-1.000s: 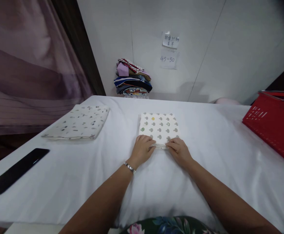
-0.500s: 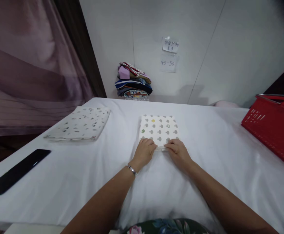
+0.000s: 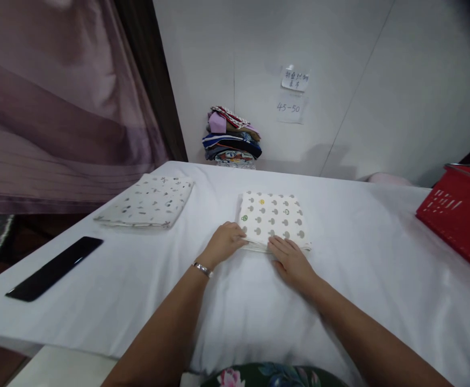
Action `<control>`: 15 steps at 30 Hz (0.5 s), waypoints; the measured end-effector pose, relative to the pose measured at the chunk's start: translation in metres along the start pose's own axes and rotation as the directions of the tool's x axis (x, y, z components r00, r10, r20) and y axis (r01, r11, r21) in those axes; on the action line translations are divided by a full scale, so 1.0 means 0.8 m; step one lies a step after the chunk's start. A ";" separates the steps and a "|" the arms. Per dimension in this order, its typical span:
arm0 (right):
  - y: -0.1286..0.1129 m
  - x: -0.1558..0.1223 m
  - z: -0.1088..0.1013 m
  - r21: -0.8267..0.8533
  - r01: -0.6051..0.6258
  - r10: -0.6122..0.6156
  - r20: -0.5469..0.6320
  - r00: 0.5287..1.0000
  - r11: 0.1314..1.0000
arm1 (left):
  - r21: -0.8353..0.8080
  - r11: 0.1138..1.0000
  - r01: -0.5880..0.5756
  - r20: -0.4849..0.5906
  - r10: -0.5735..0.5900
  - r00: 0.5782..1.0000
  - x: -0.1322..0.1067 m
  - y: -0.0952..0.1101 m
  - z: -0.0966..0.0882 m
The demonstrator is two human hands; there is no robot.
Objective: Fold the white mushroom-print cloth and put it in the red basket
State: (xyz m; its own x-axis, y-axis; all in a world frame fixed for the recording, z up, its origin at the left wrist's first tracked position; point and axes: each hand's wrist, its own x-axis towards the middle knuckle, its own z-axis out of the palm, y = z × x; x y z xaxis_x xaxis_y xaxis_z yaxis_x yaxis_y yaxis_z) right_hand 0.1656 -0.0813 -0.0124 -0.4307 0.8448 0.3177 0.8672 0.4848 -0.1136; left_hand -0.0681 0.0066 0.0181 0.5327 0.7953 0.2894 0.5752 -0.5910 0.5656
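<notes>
A folded white cloth with grey and green tree prints (image 3: 274, 215) lies on the white table cover (image 3: 138, 279) in front of me. My left hand (image 3: 223, 244), with a bracelet on the wrist, curls its fingers round the cloth's near left corner. My right hand (image 3: 290, 262) rests at the middle of the cloth's near edge, its fingers closed on that edge. The fingertips of both hands are partly hidden against the fabric.
A second folded white cloth with small dark prints (image 3: 151, 200) lies at the left. A black phone (image 3: 55, 267) sits near the table's left edge. A red basket (image 3: 458, 215) stands at the right. A stack of folded clothes (image 3: 231, 138) is at the back wall, below paper notes (image 3: 291, 97).
The view has shifted to the left. My left hand slid from the near edge to the cloth's near left corner, and my right hand moved left along the near edge.
</notes>
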 end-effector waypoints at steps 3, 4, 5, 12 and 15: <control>0.001 0.000 0.001 -0.011 -0.008 0.009 0.016 1.000 1.000 | -0.097 0.991 0.088 0.053 -0.083 0.995 -0.005 -0.009 -0.013; 0.002 0.000 0.002 -0.013 -0.008 0.008 0.019 1.000 1.000 | -0.117 0.987 0.106 0.068 -0.099 0.993 -0.006 -0.010 -0.015; 0.002 0.000 0.003 -0.014 -0.007 0.008 0.020 1.000 1.000 | -0.133 0.984 0.123 0.077 -0.113 0.991 -0.007 -0.010 -0.016; 0.004 -0.002 0.006 -0.017 -0.004 0.004 0.001 1.000 1.000 | -0.112 0.988 0.110 0.081 -0.101 0.992 -0.007 -0.002 -0.011; 0.004 -0.001 0.007 -0.014 -0.002 0.002 0.004 1.000 1.000 | -0.079 0.988 0.129 0.094 -0.121 0.988 -0.007 -0.005 -0.009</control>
State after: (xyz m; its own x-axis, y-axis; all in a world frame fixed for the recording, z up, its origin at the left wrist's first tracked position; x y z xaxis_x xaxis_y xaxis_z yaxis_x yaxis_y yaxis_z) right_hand 0.1677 -0.0793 -0.0184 -0.4296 0.8467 0.3139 0.8716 0.4797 -0.1011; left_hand -0.0777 0.0055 0.0200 0.5150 0.8449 0.1446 0.5881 -0.4710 0.6575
